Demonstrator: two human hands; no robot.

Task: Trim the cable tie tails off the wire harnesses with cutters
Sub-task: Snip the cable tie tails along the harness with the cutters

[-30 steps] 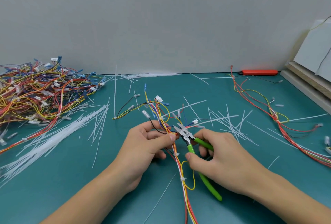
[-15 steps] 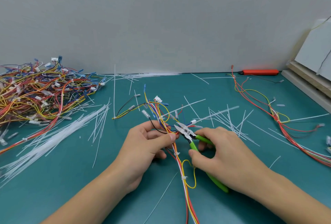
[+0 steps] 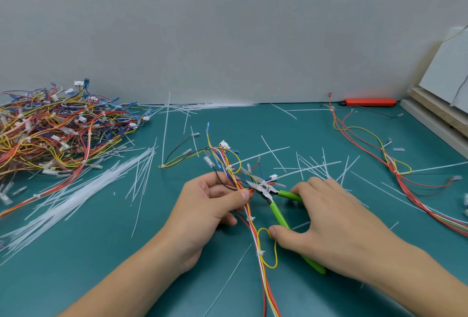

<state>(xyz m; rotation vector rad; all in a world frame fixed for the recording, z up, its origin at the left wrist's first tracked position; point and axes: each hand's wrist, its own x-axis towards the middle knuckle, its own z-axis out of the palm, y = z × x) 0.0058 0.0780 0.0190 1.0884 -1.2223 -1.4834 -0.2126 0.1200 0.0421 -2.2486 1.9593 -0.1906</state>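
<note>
Right hand: grips green-handled cutters, handles spread.
Left hand: pinches the wire harness, just left of the cutter blades.
Behind the grip: cut tie tails on the teal table.
Far left: harness pile.

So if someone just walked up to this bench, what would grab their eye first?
Probably the two hands at centre: the left hand pinching a wire harness, the right hand working green-handled cutters at it. Next, the big tangle of harnesses far left, and white tie tails strewn across the teal mat.
</note>
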